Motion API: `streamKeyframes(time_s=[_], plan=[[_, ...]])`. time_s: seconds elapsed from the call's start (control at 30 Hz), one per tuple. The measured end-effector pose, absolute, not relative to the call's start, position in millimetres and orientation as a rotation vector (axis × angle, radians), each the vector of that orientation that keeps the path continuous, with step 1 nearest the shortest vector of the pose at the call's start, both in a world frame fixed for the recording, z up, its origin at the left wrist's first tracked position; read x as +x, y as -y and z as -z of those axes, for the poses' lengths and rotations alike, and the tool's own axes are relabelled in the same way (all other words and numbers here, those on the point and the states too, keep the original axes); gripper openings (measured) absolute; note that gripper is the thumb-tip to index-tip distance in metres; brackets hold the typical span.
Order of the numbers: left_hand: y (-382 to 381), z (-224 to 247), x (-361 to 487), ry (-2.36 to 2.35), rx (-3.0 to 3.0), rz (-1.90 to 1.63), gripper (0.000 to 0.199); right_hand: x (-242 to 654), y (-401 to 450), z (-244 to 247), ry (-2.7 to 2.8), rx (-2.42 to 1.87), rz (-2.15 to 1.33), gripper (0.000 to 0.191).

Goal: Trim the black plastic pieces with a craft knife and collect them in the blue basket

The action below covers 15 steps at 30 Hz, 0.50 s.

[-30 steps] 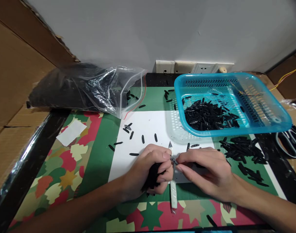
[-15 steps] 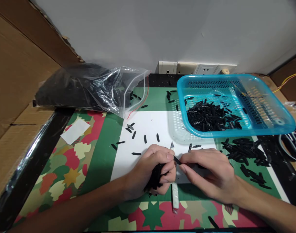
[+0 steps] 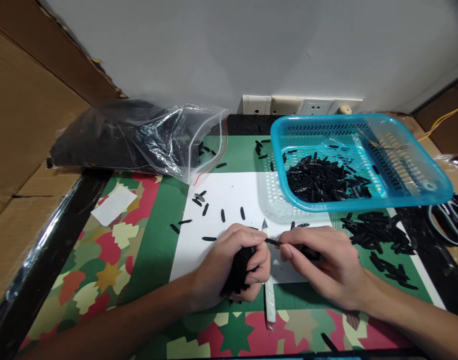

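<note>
"Holding what, between the two hands?"

"One small, slim black strip [image 3: 273, 241], above the white paper sheet [image 3: 193, 257]. The bare right hand [image 3: 328, 265] pinches one end between thumb and forefinger. The bare left hand [image 3: 222, 260] has its thumb and forefinger at the other; whether they grip it or merely touch it, I cannot tell from here."

"And the remaining left fingers?"

"Curled closed around a bunched clump of black pieces [image 3: 236, 272]."

"Remarks on handling?"

"A light pinch near the ends should suffice; so thin a strip might slip or snap if forced. The lower left fingers ought to secure the clump, leaving thumb and forefinger free. Mind the slender white-handled tool with a pointed grey tip [image 3: 270, 305], lying beneath."

"Other stock?"

"A loose black heap [image 3: 315, 180] in the translucent blue plastic basket [image 3: 367, 204], and a dark pile [image 3: 379, 232] just in front."
</note>
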<state>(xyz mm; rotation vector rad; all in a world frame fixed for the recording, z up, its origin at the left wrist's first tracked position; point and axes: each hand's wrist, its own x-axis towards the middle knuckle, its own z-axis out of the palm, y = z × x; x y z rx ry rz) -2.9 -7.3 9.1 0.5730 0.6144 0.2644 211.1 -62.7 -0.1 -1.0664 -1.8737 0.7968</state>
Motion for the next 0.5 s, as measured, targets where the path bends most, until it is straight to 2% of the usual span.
streamKeyframes(time_s=[0.5], plan=[[8.6, -8.3, -1.9, -0.620, 0.565, -0.292, 0.042, 211.9, 61.1, 2.0, 1.926, -1.089, -0.790, 0.013]])
